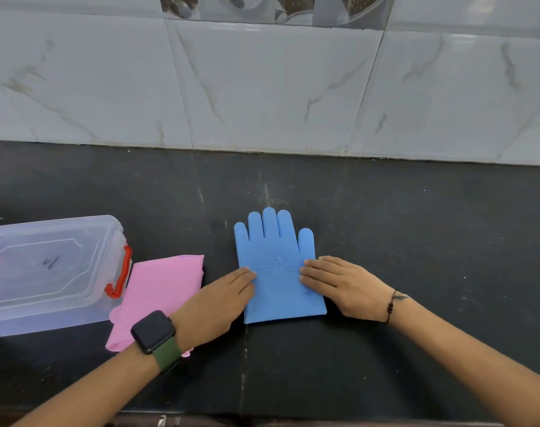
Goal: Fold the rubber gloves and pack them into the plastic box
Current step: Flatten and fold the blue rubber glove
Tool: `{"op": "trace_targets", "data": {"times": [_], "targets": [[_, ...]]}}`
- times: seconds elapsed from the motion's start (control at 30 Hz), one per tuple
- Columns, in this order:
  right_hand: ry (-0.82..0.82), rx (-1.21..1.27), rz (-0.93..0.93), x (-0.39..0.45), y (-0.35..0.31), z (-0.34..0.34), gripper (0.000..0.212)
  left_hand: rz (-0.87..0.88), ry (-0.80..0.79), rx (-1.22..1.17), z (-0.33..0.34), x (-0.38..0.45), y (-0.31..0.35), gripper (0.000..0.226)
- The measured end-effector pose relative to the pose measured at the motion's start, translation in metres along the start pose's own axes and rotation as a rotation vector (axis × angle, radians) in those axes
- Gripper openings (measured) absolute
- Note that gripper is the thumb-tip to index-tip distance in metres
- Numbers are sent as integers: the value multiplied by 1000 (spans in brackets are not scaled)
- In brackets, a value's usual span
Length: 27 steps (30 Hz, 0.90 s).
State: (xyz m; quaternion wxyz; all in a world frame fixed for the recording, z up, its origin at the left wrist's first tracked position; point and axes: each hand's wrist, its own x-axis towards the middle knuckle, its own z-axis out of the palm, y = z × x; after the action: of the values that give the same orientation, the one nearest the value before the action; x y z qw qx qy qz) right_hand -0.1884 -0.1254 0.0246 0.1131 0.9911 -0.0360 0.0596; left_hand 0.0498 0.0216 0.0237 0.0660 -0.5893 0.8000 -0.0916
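A blue rubber glove lies flat on the black counter, fingers pointing to the wall, its cuff end folded up over the palm. My left hand presses flat on its left edge. My right hand presses flat on its right edge, fingertips on the fold line. A pink rubber glove lies to the left, partly under my left wrist. The clear plastic box with a red latch and its lid on stands at the far left.
The black counter runs back to a marble-tiled wall. The counter's front edge is at the bottom of the view. I wear a dark watch on my left wrist and a thin bead bracelet on my right.
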Motion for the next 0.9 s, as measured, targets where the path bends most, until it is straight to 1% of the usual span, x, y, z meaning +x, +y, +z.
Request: {"op": "trace_targets", "data": {"times": [0.03, 0.07, 0.13, 0.23, 0.27, 0.3, 0.33, 0.37, 0.4, 0.43, 0.5, 0.53, 0.63, 0.7, 0.73, 0.8, 0.9], "targets": [[-62, 30, 16, 0, 1, -4, 54, 5, -32, -31, 3, -2, -1, 66], [-76, 49, 9, -1, 3, -5, 56, 17, -76, -61, 8, -2, -4, 65], [-119, 91, 1, -1, 6, -6, 57, 47, -162, -86, 12, 1, -9, 58], [-190, 154, 32, 0, 7, -7, 61, 85, -198, -67, 12, 8, -12, 56], [-194, 173, 34, -1, 9, -4, 62, 86, -187, -88, 9, 8, -13, 55], [-213, 197, 45, -2, 9, -4, 64, 87, -109, -131, 9, 7, -13, 53], [-197, 228, 51, -3, 9, 0, 66, 75, 17, -212, 8, 6, -13, 49], [-193, 276, 73, -5, 9, 2, 67, 53, 104, -308, 7, 5, -13, 43], [-173, 335, 99, -8, 10, 6, 69, 1, 158, -446, 6, 5, -14, 37], [-165, 395, 137, -9, 9, 7, 71, -73, 165, -580, 3, 5, -16, 34], [-107, 516, 212, -10, 4, 9, 70, -205, 57, -813, -2, 7, -20, 29], [-57, 571, 251, -9, 2, 10, 65, -239, 24, -889, -6, 10, -23, 26], [141, 693, 384, 4, -5, 8, 37, -271, -24, -1005, -15, 15, -31, 22], [271, 774, 500, 14, -6, 6, 18, -338, -48, -1099, -15, 14, -33, 25], [298, 807, 557, 19, -7, 4, 16, -399, -50, -1160, -14, 14, -34, 27], [291, 854, 645, 27, -9, 4, 19, -500, -33, -1324, -15, 14, -31, 30], [350, 815, 768, 37, -18, 7, 17, -613, 65, -1597, -17, 18, -22, 36]]}}
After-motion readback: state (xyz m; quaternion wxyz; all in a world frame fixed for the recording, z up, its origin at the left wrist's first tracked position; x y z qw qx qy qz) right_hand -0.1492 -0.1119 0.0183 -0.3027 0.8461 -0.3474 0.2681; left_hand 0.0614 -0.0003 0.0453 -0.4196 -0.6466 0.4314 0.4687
